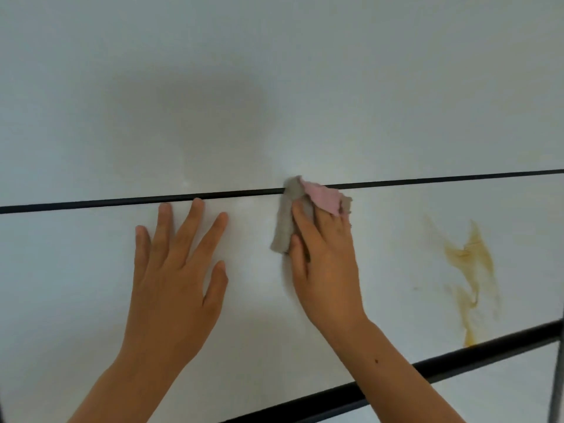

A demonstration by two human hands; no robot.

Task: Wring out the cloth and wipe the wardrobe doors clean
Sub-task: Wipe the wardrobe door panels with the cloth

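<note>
Pressing a crumpled grey-and-pink rag cloth (285, 219) against the smooth white wardrobe door (91, 270), the right hand (326, 270) has its grip closed on the fabric: the thumb lies against the grey fold on the left, while the pink part drapes over the fingertips. The cloth sits right on the thin black horizontal seam line (122, 203) that divides this panel from the pale white upper panel (366, 87), its top edge just crossing onto the upper one. To the left, well apart from the cloth, the left hand (177, 270) rests flat on the same door, its grip released, with the fingers straight and spread and the tips of the longest ones just below the seam. Right of the cloth hand, on the same panel, a smeared yellowish-brown stain (470, 264) runs downward in streaks toward a thicker black diagonal bar (457, 358) that borders the panel's lower edge. A soft grey shadow (189, 117) falls on the upper panel above the left hand. Both bare forearms enter from the bottom of the view.
</note>
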